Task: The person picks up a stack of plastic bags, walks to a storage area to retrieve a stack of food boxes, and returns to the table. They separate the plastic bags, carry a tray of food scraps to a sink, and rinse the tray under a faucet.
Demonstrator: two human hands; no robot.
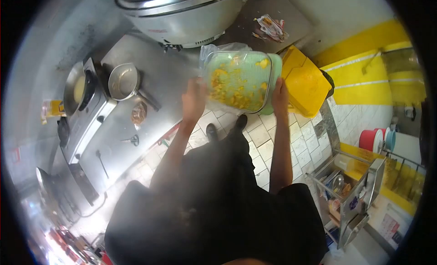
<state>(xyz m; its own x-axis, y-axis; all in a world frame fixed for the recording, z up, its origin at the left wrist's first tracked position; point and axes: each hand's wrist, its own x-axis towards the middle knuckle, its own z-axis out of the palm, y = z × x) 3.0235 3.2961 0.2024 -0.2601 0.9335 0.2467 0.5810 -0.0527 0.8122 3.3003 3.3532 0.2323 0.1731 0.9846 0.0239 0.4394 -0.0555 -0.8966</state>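
A light green tray point(236, 80) with a ribbed surface and scattered yellow food bits is held out in front of me. Clear plastic point(211, 51) shows at its upper left edge. My left hand point(194, 100) grips the left side of the tray. On the opposite side, my right hand point(279, 96) holds the right edge, fingers pressed along it. Just to the right of the tray sits a yellow bin point(307, 85) with its lid in view.
A steel counter point(157, 67) on the left bears a saucepan point(124, 82), a brown bag point(139, 114) and a stove point(88, 114) with a pan. A large metal appliance point(186, 21) stands ahead. A wire rack cart point(346, 192) is at the lower right.
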